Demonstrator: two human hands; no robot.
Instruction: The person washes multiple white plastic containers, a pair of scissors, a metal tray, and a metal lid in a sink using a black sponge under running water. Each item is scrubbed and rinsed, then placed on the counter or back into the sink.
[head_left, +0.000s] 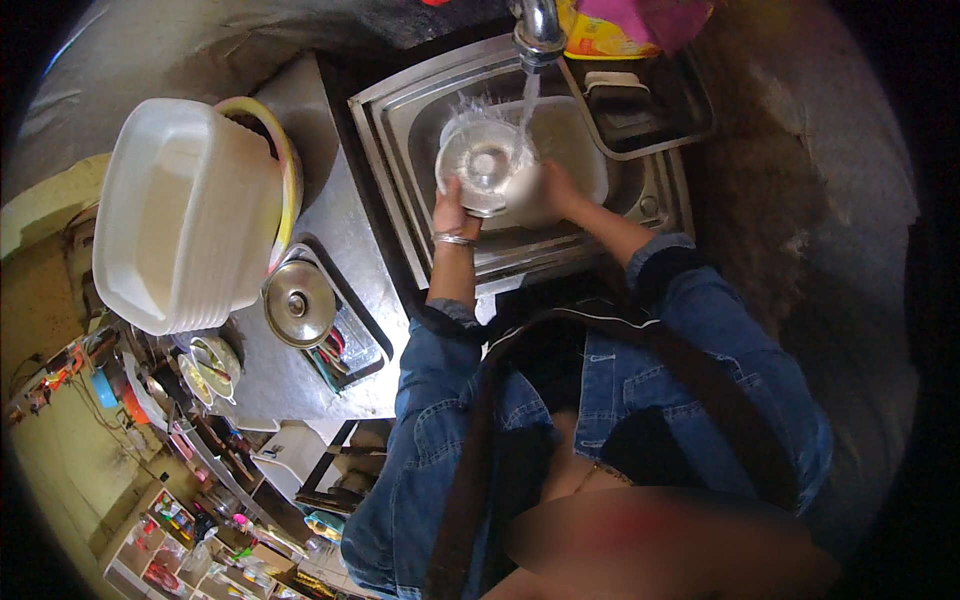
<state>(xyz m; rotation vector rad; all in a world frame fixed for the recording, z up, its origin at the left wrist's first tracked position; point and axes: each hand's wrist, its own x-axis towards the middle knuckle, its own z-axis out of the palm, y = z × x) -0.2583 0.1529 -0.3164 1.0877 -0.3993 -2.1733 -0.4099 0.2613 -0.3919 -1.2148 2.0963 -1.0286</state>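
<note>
Under the running chrome tap (538, 37), my left hand (456, 210) grips the near left rim of a round metal lid or shallow dish (480, 166). Water splashes off its far side. My right hand (559, 191) is at the right side of the dish, partly covered by a blurred pale patch; whether it holds something there is hidden. Both hands are over a pale plastic tub (592, 150) in the steel sink (427, 247).
Left of the sink, stacked white plastic tubs (150, 217) lean on a yellow-rimmed basin (281, 150). Nearby are a round metal lid (300, 304) and a metal tray (371, 349) with utensils. A dark rectangular tray (675, 112) sits at the sink's back right corner.
</note>
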